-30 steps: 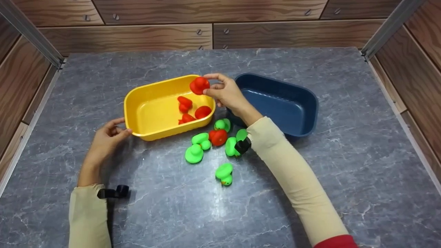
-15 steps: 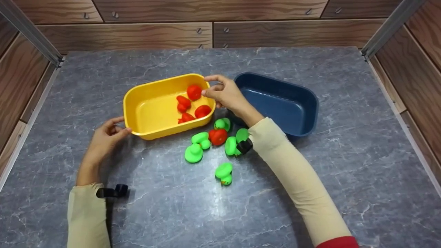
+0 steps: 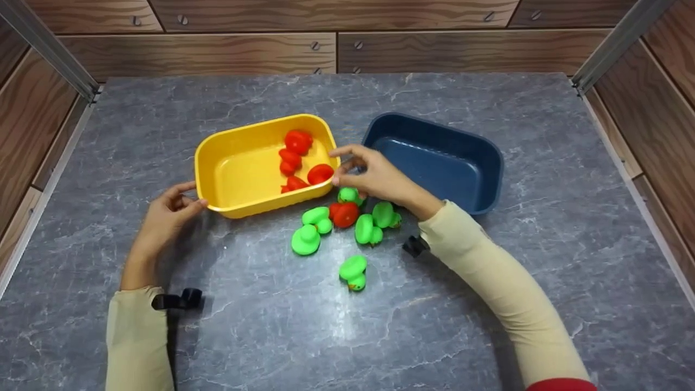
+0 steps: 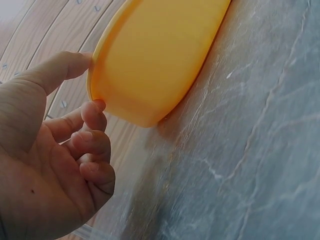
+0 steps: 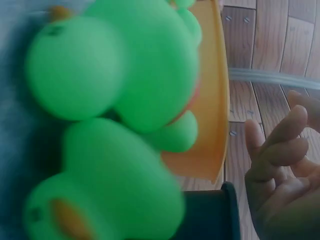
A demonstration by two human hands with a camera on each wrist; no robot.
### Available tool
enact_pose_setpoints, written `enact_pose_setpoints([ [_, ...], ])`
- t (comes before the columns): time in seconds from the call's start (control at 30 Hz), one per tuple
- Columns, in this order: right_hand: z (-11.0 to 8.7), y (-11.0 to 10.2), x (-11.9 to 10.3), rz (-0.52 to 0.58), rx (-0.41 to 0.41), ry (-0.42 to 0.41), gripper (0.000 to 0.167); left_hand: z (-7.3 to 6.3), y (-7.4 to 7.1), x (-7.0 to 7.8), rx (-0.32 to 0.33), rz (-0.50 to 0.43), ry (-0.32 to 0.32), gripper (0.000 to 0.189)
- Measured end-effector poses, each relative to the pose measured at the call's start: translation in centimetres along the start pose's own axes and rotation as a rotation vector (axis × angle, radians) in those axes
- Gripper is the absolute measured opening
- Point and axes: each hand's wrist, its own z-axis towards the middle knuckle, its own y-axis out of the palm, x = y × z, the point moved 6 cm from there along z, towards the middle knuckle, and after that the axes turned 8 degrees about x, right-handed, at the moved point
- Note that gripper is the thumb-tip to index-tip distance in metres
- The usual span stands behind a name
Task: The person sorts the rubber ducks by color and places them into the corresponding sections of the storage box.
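Note:
My left hand (image 3: 168,220) grips the near-left end of a yellow plastic tub (image 3: 239,207), thumb and forefinger at its rim. The left wrist view has the same hand (image 4: 55,145) with its other fingers curled beside the yellow wall (image 4: 150,60). Inside the tub, toward its right end, lie several red rubber ducks (image 3: 298,142). My right hand (image 3: 380,174) hovers at the tub's right rim with nothing between thumb and forefinger. Below it, on the table, several green rubber ducks (image 3: 306,240) surround one red duck (image 3: 345,215). Green ducks (image 5: 150,65) fill much of the right wrist view.
A dark blue tub (image 3: 434,163) stands to the right of the yellow one, with no duck visible in it. One green duck (image 3: 354,272) lies apart, nearer the front of the grey marbled table (image 3: 260,326). Wood-patterned panels (image 3: 217,53) enclose the back and sides.
My right hand let a red duck drop into the yellow tub, where it rolled slightly left. That hand then moved down and right, off the tub's far corner. The left hand stayed in place.

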Motion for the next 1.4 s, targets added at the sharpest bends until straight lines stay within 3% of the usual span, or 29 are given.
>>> enact_pose_setpoints([
  [0.33, -2.2, 0.2, 1.1, -0.165, -0.075, -0.028, 0.052, -0.2, 0.0, 0.2, 0.008, 0.006, 0.002, 0.055],
  [0.8, -3.5, 0.0, 1.9, -0.249, -0.115, -0.071, 0.048, -0.2, -0.1, 0.2, 0.003, 0.017, 0.01, 0.055],
  [1.17, -3.9, 0.3, 2.2, -0.332, -0.097, -0.036, 0.042, 0.0, 0.0, -0.2, -0.004, 0.013, -0.012, 0.055],
  [1.4, -3.9, 0.3, 2.3, -0.447, -0.071, -0.046, 0.039, -0.1, -0.1, 0.0, -0.005, 0.02, -0.007, 0.056],
])
